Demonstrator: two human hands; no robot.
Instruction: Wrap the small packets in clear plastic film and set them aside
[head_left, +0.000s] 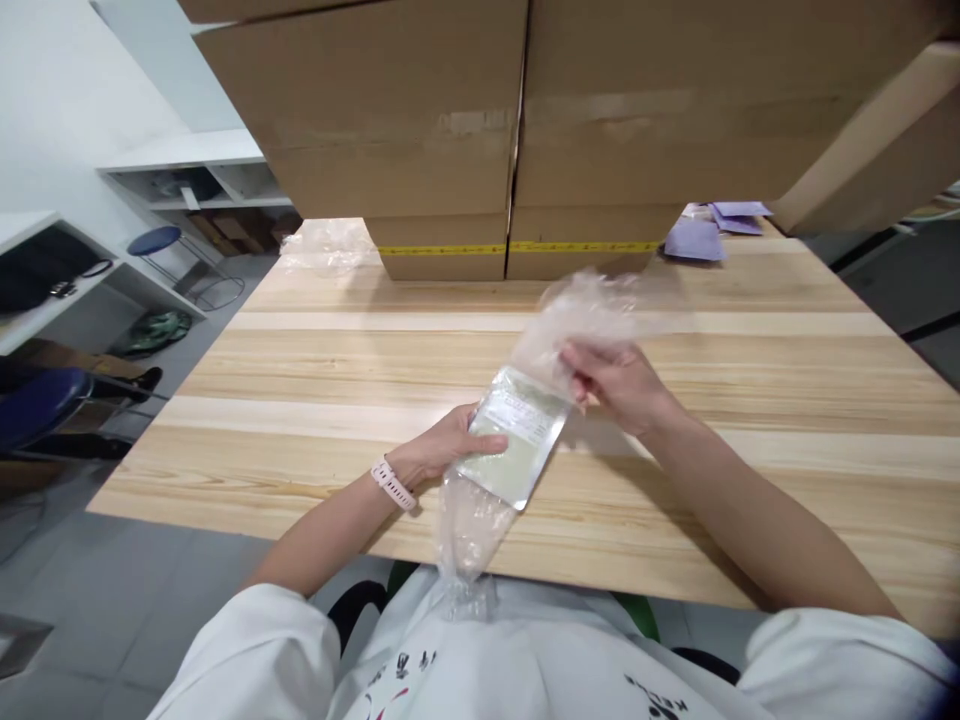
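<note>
A flat, pale green pouch [517, 432] with a silvery edge and small print lies tilted in my left hand [457, 440], the thumb across its front. Clear plastic wrap [472, 525] hangs from below the pouch down to my lap. Over the pouch's upper end, my right hand [611, 383] pinches another stretch of clear plastic film [581, 315], which spreads up and away over the table. Whether both stretches of plastic are one piece I cannot tell.
Large cardboard boxes [420, 150] stand across the back of the wooden table [300, 370]. Several purple packets [696, 240] lie at the back right. Crumpled clear plastic [330, 243] sits at the back left. A blue stool [155, 240] and shelves [180, 150] are beyond the left side.
</note>
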